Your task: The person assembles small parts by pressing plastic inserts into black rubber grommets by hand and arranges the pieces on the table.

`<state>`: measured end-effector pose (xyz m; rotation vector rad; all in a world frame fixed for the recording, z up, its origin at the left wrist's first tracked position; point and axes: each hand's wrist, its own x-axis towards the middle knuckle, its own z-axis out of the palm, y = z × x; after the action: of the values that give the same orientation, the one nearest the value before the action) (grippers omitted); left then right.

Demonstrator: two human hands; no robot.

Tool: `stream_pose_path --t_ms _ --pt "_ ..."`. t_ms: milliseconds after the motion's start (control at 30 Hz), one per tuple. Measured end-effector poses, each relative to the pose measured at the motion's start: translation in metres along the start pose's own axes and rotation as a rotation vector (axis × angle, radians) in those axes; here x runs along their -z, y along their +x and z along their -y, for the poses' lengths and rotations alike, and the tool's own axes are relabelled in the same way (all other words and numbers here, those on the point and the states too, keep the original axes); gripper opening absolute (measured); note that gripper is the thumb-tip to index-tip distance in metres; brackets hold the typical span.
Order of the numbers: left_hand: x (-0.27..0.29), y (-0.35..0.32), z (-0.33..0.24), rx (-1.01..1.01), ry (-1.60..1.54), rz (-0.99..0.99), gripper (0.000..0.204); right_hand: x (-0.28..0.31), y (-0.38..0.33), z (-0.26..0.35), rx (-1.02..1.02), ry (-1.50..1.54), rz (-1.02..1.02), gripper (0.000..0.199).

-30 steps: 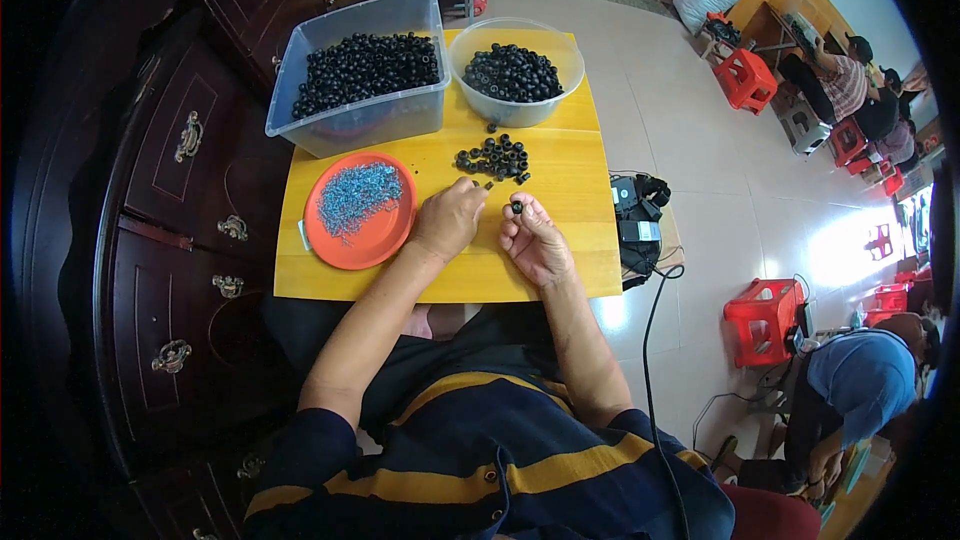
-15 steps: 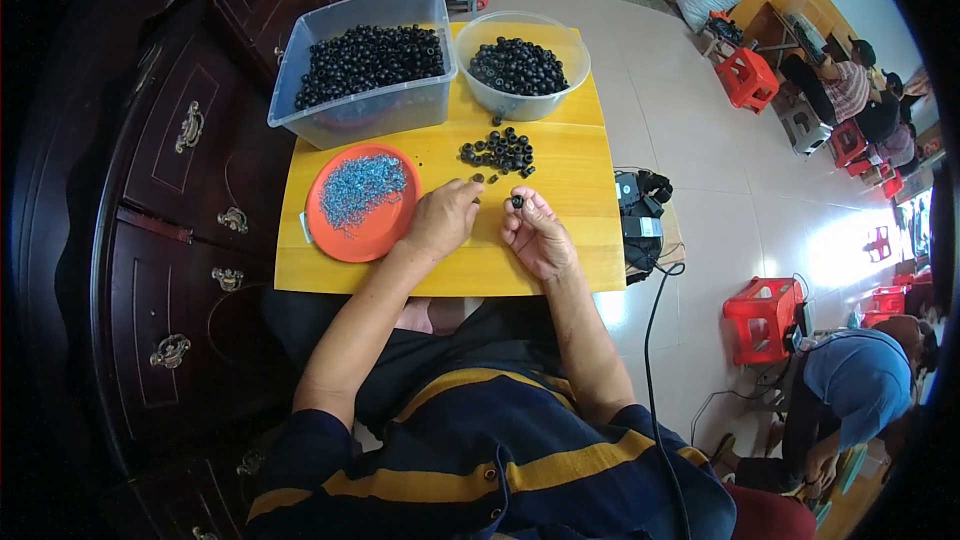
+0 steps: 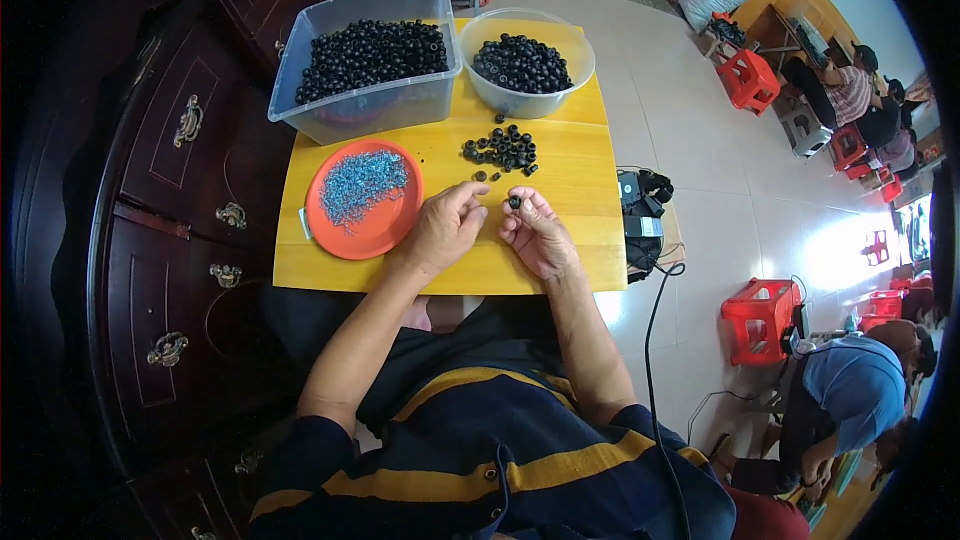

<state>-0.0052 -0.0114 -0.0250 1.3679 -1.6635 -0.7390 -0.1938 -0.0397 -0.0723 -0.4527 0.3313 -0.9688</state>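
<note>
My right hand (image 3: 541,237) pinches a small round black piece (image 3: 515,202), hollow like a bead or knob, upright between thumb and fingertips. Just left of it is my left hand (image 3: 447,227), its fingers curled and its thumb near the index finger; whatever lies between them is too small to make out. The hands are close but apart, above the front of the yellow table (image 3: 590,240). Beyond the fingertips lies a loose pile of similar black pieces (image 3: 510,148). An orange-red plate (image 3: 372,240) of small bluish-silver screws or pins (image 3: 362,183) sits beside my left hand.
A clear rectangular tub (image 3: 375,110) and a round clear bowl (image 3: 528,102), both holding many black pieces, stand at the table's far side. Dark drawers (image 3: 180,230) line the left. Right are a black cable (image 3: 651,340), red stools (image 3: 760,320) and a seated person (image 3: 855,380).
My left hand has drawn back slightly from the small pieces near the pile, its fingertips now nearer my right hand. My right hand still holds the black piece, almost unmoved.
</note>
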Motion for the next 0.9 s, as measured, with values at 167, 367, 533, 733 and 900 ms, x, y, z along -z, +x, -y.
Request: stream_pose_path --t_ms 167,367,533,733,900 --pt "0.003 -0.008 0.006 0.082 -0.226 0.027 0.019 -0.005 0.0 -0.003 -0.016 -0.027 0.009 0.021" --pt "0.006 -0.01 -0.007 0.086 -0.326 -0.033 0.014 -0.006 -0.002 -0.003 -0.026 -0.1 -0.012 0.018" --pt "0.002 -0.012 -0.011 0.085 -0.356 -0.067 0.013 -0.008 -0.002 -0.004 -0.036 -0.138 0.009 0.017" --pt "0.0 -0.013 -0.014 0.078 -0.363 -0.04 0.015 -0.007 -0.001 -0.006 -0.023 -0.171 0.013 0.019" --pt "0.0 -0.012 -0.02 0.024 -0.295 -0.077 0.013 -0.006 -0.001 -0.006 -0.022 -0.161 0.028 0.02"
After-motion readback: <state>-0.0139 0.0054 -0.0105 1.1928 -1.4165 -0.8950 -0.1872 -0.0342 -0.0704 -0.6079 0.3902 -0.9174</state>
